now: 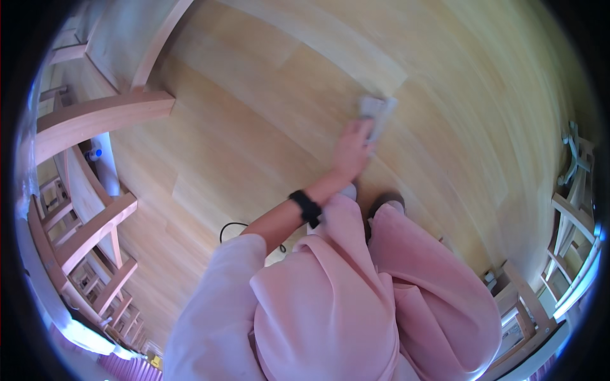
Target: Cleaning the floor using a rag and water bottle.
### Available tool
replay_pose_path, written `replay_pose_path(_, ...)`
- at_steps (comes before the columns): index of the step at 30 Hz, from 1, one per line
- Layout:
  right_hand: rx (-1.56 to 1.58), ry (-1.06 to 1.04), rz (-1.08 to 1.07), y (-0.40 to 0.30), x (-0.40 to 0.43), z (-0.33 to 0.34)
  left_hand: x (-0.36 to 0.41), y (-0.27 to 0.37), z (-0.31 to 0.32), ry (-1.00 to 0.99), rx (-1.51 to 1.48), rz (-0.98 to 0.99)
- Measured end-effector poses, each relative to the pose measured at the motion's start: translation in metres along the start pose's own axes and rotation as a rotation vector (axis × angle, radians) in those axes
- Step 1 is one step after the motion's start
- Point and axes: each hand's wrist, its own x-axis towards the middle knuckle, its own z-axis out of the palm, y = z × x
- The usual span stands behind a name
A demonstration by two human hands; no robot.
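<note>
My left hand [353,148], with a black band on the wrist, reaches down just beyond my shoes. Its fingers are closed on a blurred whitish object [376,112], perhaps a folded cloth or paper, at the wood-look floor [267,95]. What the object is exactly cannot be told. My right hand is out of view. Below the arm are my pink trousers [333,305] and a dark shoe [388,199].
Wooden frames with beams [109,114] stand along the left side. A bottle with a blue cap [97,153] lies among them. A thin black cable [228,225] curls beside my forearm. At the right are a chair's wheeled base [574,155] and another wooden frame [529,295].
</note>
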Motion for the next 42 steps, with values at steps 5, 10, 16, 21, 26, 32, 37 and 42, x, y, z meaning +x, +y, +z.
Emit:
replay_pose_path(5, 0.22, -0.222, -0.01, -0.004, -0.002, 0.036, 0.02, 0.046, 0.073, -0.252, 0.024, 0.356)
replay_pose_path(10, 0.394, -0.339, 0.033, -0.017, 0.01, 0.047, 0.034, 0.027, 0.063, -0.206, -0.147, 0.343)
replay_pose_path(16, 0.454, -0.228, 0.4, -0.091, -0.035, -0.004, 0.061, -0.031, -0.047, 0.259, 0.107, 0.166)
replay_pose_path(21, 0.477, -0.27, 0.433, -0.094, -0.046, -0.021, 0.051, 0.001, -0.025, 0.181, 0.396, 0.193)
replay_pose_path(26, 0.464, -0.262, 0.39, -0.101, -0.046, -0.028, 0.047, 0.036, 0.049, -0.048, 0.216, 0.449)
replay_pose_path(32, 0.56, -0.088, 0.394, -0.115, -0.067, -0.037, 0.097, 0.101, 0.134, -0.322, 0.216, 0.712)
replay_pose_path(37, 0.882, 0.31, 0.066, -0.073, -0.109, 0.009, 0.139, 0.124, 0.188, -0.337, 0.304, 0.989)
replay_pose_path(42, 0.848, 0.605, 0.273, -0.003, -0.145, 0.081, 0.122, 0.122, 0.185, -0.744, 0.432, 1.091)
